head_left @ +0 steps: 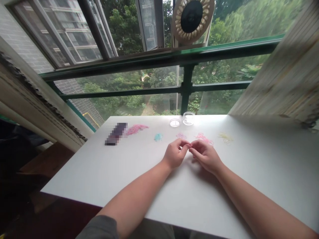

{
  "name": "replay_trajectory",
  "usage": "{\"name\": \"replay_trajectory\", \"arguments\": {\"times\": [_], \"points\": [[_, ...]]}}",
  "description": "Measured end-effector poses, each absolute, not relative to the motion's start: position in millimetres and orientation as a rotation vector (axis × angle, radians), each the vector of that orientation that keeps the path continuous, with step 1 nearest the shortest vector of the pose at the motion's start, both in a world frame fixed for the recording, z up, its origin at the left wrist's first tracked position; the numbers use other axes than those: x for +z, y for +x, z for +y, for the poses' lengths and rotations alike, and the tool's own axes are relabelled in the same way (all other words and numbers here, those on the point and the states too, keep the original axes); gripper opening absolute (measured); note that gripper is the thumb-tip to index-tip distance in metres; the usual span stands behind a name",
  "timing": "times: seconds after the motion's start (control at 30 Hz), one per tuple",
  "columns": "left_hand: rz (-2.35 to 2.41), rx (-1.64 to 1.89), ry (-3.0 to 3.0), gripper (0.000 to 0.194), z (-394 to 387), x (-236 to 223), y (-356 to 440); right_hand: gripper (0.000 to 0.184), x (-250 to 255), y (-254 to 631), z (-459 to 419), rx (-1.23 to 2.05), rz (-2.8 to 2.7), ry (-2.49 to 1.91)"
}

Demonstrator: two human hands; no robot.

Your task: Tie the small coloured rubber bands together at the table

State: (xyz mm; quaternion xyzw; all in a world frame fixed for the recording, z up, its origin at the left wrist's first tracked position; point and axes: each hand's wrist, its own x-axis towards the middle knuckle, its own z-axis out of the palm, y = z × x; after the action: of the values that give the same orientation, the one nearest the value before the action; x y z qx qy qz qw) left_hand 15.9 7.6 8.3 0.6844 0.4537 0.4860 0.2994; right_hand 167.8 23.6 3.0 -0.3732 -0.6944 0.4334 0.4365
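Over the middle of the white table, my left hand [175, 154] and my right hand [205, 155] meet at their fingertips. Both are closed in a pinch around a tiny pinkish-red piece [191, 145], too small to name and mostly covered by the fingers. Just beyond the right hand lies a pile of pink loops [204, 137]. Small purple loops [181, 135] rest behind the left hand. To the left is a teal cluster [158, 136], and to the right a pale yellow one [225, 136]. A longer pink heap [137, 128] lies farther left.
Two clear round containers, a shallow one [174, 122] and a taller one [188, 118], stand at the back of the white table [119, 176]. A blurred-out dark rectangular object [116, 134] lies at left. Behind are a green railing [185, 88], a round fan [191, 20] and curtains.
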Motion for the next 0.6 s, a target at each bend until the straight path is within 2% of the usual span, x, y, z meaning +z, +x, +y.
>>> {"name": "replay_trajectory", "arguments": {"times": [0.33,0.6], "points": [[1.166,1.186,1.737,0.018,6.3,4.2,5.1,0.026,3.8,164.5,17.7,1.042,-1.72,-0.979],[1.161,1.176,1.732,0.018,5.4,4.5,1.9,0.016,7.6,165.4,18.0,0.992,-1.748,-0.986]]}}
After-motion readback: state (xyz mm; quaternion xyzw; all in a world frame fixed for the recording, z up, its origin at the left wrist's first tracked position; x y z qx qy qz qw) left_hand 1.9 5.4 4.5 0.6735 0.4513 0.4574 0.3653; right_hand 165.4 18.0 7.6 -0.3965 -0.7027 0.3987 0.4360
